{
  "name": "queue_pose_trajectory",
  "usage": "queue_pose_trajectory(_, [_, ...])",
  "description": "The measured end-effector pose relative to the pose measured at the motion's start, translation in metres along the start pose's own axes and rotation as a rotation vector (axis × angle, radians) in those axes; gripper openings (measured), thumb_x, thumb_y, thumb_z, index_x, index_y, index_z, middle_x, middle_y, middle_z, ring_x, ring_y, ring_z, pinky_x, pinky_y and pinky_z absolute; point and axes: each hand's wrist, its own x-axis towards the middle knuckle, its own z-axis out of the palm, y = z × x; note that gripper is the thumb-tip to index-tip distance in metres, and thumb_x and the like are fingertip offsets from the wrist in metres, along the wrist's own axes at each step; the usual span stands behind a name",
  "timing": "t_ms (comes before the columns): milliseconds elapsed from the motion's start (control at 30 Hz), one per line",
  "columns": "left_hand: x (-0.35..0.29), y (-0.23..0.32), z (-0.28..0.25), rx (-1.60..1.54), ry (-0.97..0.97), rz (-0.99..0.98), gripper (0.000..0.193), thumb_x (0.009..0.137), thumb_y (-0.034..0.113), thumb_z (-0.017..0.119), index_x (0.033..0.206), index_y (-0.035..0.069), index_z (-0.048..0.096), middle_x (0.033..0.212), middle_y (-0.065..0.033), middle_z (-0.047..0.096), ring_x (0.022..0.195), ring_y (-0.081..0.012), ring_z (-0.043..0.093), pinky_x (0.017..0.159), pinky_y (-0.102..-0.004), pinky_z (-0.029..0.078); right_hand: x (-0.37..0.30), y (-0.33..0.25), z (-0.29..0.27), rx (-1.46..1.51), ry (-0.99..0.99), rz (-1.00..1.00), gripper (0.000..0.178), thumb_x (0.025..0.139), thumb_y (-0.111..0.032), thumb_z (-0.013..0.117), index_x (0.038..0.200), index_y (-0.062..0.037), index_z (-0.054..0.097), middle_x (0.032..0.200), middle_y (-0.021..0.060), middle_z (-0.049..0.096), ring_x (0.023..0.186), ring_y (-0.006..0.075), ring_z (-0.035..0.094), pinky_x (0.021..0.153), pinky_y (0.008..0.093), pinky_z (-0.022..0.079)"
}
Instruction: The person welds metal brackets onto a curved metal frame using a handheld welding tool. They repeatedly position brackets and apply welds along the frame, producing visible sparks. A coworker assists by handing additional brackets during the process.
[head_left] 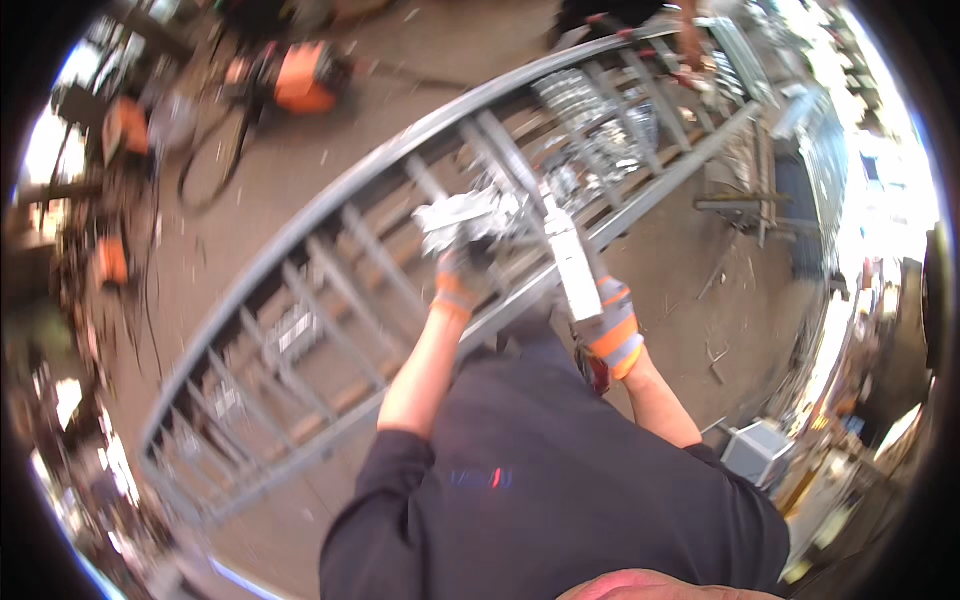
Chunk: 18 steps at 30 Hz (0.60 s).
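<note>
A large grey metal frame with ladder-like crossbars stretches diagonally in front of me. My left hand, in a grey and orange glove, is closed on a bundle of shiny silver metal pieces above the frame. In a matching glove, my right hand grips a long, pale, box-shaped tool with a narrower front end pointing over the frame. Motion blur hides the tool's exact kind. Something dark red shows just below the right hand. The fingertips of both hands are largely hidden.
More shiny metal pieces lie within the frame's far right part. Another person's hand is at its far end. An orange machine with a cable stands at the far left. A grey box sits at the near right.
</note>
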Motion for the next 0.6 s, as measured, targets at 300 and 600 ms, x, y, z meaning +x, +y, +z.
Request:
queue_pose_trajectory(300, [-0.014, -0.015, -0.018, -0.240, 0.131, 0.108, 0.024, 0.101, 0.016, 0.076, 0.121, 0.003, 0.070, 0.111, -0.0130, 0.076, 0.096, -0.0334, 0.076, 0.087, -0.0490, 0.067, -0.007, -0.008, 0.073, 0.018, -0.021, 0.077, 0.044, 0.091, -0.009, 0.078, 0.131, -0.0037, 0.061, 0.095, 0.0106, 0.073, 0.081, 0.0286, 0.072, 0.072, 0.0388, 0.057])
queue_pose_trajectory(600, [0.006, -0.002, -0.047, -0.410, 0.229, -0.071, 0.016, 0.108, 0.023, 0.063, 0.116, 0.011, 0.071, 0.104, -0.0054, 0.073, 0.088, -0.0269, 0.074, 0.084, -0.0431, 0.066, -0.004, -0.004, 0.103, -0.085, -0.016, -0.095, 0.068, 0.091, 0.000, 0.072, 0.155, 0.0005, 0.048, 0.103, 0.0143, 0.078, 0.081, 0.0220, 0.073, 0.072, 0.0344, 0.058])
